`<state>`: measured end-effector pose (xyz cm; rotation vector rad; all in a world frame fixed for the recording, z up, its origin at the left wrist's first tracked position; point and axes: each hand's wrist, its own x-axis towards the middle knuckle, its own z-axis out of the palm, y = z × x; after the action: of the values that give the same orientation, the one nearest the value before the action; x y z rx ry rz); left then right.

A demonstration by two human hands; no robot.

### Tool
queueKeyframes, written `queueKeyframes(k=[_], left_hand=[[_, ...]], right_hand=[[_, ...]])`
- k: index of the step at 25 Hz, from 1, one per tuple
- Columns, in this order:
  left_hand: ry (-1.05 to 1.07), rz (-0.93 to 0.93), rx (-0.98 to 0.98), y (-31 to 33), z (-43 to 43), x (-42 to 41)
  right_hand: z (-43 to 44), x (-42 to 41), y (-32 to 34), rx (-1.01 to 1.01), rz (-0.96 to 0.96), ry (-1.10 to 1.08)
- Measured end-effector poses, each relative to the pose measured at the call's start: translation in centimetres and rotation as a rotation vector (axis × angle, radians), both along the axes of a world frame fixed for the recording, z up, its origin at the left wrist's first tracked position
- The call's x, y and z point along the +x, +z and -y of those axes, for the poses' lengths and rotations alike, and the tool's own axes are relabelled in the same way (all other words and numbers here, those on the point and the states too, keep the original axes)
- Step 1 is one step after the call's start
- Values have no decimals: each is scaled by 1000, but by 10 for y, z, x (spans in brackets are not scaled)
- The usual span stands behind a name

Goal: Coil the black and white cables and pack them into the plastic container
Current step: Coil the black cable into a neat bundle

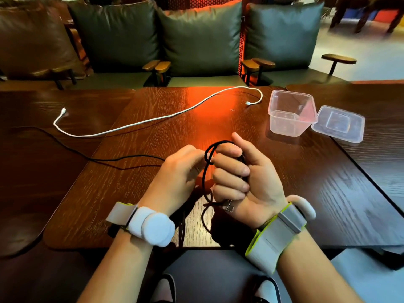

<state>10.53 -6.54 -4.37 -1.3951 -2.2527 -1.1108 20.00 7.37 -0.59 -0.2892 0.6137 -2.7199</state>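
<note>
Both bare forearms come in from below, and each wrist wears a strap: the left wristband (pixel 150 224) and the right wristband (pixel 273 239). The right hand (pixel 242 178) faces palm-up toward the camera, four fingers curled tight round loops of the black cable (pixel 205 171), thumb sticking up. The left hand (pixel 179 171) shows its back, fingertips pinching that same cable right against the right index finger.
</note>
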Motion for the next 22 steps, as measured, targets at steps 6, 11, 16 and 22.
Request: queueKeyframes(k=[6,11,16,22], left_hand=[[-147,49,-132,-6,-7,6],[-111,-19,-277,-7,-11,6],[-111,80,-418,6,-5,9],[-48,132,-546,20,-2,19]], right_hand=[[5,-6,-5,-294,17,-258],[9,-20,-10,-190,99,-669],[19,-27,-16,401,7,-968],[19,-24,-23,833,-126,-1038]])
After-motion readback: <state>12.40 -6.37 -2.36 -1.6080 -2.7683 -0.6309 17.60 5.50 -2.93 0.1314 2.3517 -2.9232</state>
